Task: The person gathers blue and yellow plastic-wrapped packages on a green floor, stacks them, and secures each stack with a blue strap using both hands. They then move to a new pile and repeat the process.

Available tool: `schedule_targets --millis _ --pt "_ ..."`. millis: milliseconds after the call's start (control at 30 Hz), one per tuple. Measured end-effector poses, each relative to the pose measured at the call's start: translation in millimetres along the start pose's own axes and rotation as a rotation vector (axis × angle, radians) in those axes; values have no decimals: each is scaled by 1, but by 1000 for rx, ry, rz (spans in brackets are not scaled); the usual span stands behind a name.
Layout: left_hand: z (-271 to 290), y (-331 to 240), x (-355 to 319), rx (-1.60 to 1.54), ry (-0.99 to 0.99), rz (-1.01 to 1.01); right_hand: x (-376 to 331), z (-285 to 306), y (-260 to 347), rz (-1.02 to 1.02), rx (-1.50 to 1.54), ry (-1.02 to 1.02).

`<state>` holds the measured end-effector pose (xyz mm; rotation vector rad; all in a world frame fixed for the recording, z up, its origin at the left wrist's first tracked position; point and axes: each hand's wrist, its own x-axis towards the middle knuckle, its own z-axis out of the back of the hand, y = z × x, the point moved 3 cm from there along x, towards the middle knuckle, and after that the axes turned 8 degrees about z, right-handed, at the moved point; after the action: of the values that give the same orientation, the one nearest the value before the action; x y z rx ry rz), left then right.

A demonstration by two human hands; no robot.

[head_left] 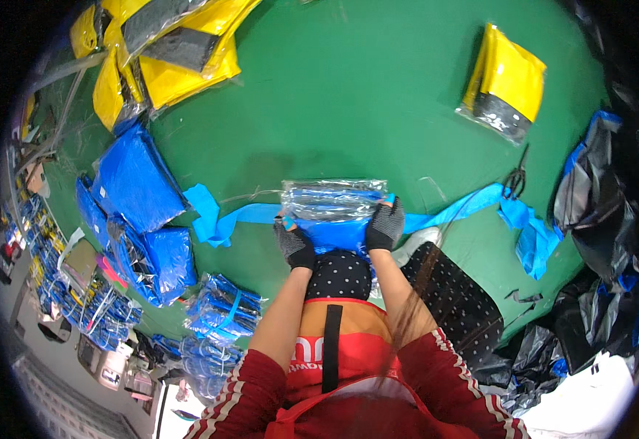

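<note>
My left hand (294, 244) and my right hand (386, 226), in dark fingerless gloves with grey dotted palms, grip the two sides of a blue package (332, 234) in clear plastic. It looks like a stack of flat packs, with shiny clear wrapping along its far edge. Both hands are closed on it, thumbs over its top; the fingers underneath are hidden. A light-blue strip (457, 209) lies on the green floor and shows on both sides of the package, its middle hidden there. Black-handled scissors (514, 181) rest across the strip's right part.
Blue packages (141, 179) and yellow-and-black packages (188, 62) are piled at left. Strapped blue bundles (224, 311) lie nearer. One yellow package (506, 84) is at far right. Black and blue sheeting (597, 197) heaps along the right. My bent leg (455, 296) is right of the package.
</note>
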<state>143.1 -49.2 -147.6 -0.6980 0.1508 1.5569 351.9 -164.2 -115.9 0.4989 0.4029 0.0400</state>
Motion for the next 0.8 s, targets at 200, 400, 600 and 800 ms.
schedule_targets --millis 200,400,600,800 --pt "-4 3 1 -130 -58 -43 4 -7 8 70 -54 -56" --pt "-19 112 95 553 185 -94 -14 -12 -127 -496 797 -85" --pt "-4 196 144 -439 -163 1177 10 -33 -285 -932 172 -359" --pt "48 165 71 -1778 198 618 -50 25 -234 -556 1788 -196"
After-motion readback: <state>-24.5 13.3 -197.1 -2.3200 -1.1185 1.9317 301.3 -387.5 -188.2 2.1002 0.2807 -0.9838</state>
